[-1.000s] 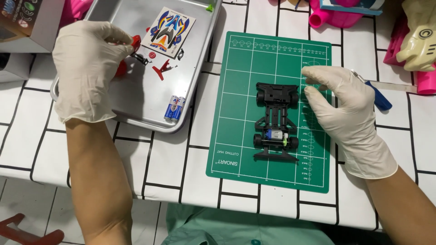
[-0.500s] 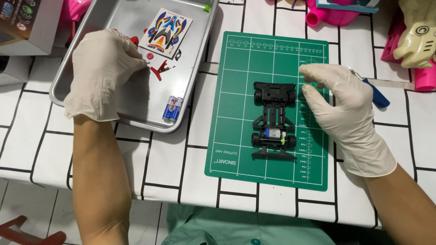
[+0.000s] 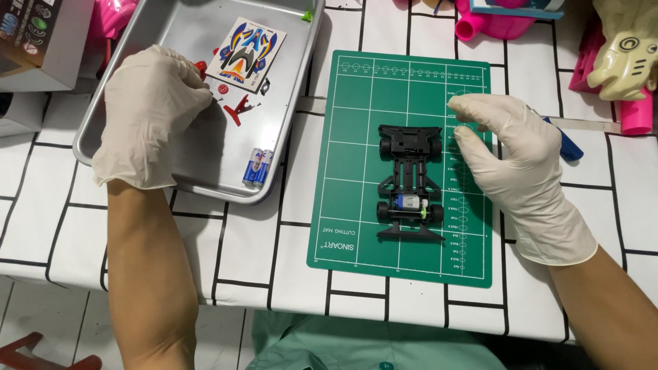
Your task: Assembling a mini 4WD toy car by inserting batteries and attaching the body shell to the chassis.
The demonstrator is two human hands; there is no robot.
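Observation:
A black toy car chassis [image 3: 409, 183] with a small motor at its rear lies on a green cutting mat [image 3: 356, 137]. My right hand [image 3: 510, 161], in a white glove, hovers just right of the chassis front with its fingers curled together; nothing shows between them. My left hand [image 3: 147, 116], also gloved, is inside a metal tray [image 3: 288, 130]. Its fingertips close on a small red part [image 3: 201, 66] next to other loose red parts [image 3: 240, 109].
The tray also holds a coloured sticker sheet [image 3: 245, 55], two batteries [image 3: 257, 168] and a tiny green piece [image 3: 308, 15]. A blue-handled tool [image 3: 570, 147] lies behind my right hand. Pink toys [image 3: 493, 24], a cream toy figure [image 3: 627, 55] and a box [image 3: 34, 34] line the far edge.
My left hand has come lower and to the right in the tray, towards the loose red parts. My right fingers have lifted off the chassis front and curled together.

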